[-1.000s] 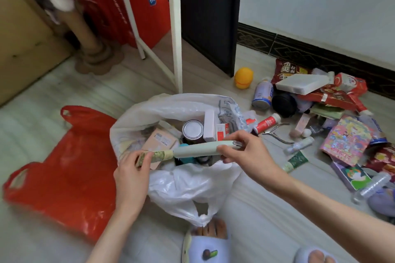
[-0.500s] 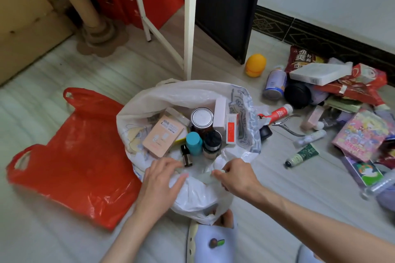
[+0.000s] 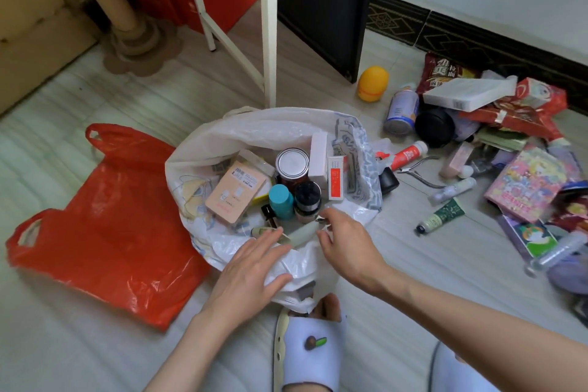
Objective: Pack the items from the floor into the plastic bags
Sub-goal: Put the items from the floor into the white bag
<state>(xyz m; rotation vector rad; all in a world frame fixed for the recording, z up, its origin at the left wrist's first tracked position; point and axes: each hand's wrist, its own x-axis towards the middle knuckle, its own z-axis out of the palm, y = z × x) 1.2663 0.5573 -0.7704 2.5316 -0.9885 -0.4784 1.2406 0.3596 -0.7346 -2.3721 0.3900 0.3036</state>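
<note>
Both hands hover at the near rim of the white plastic bag (image 3: 254, 124), where a pale green tube (image 3: 297, 234) that a second ago was held stretched between them above the bag now lies inside, at the near edge of its contents. The left hand (image 3: 251, 267) rests flat on the bag's folded near side, fingers straight and gripping nothing. The right hand (image 3: 345, 243) has loosened, its fingers slack and just beside the tube's end; it appears to have let go, though whether a fingertip still touches the tube cannot be told.

That makes one more item packed, and both hands look free for the next.

The tube joins a tin can (image 3: 292, 162), a teal-capped bottle (image 3: 280, 200), a dark-lidded jar (image 3: 307, 197), a beige box (image 3: 235, 192) and white cartons (image 3: 319, 154), which fill much of the bag.

Much work remains. By the wall, to the right of the bag, a heap waits on the floor (image 3: 79, 344): a red-and-white tube (image 3: 409, 154), nail nippers (image 3: 416, 169), a green tube (image 3: 440, 216), a spray can (image 3: 401, 111), a yellow ball (image 3: 373, 83), a flat white box (image 3: 467, 94) and bright snack packets (image 3: 521, 118).

A red plastic bag (image 3: 111, 219) lies flat and apparently unused to the left. The white bag's slumped near rim and crowded contents may hamper further loading.
</note>
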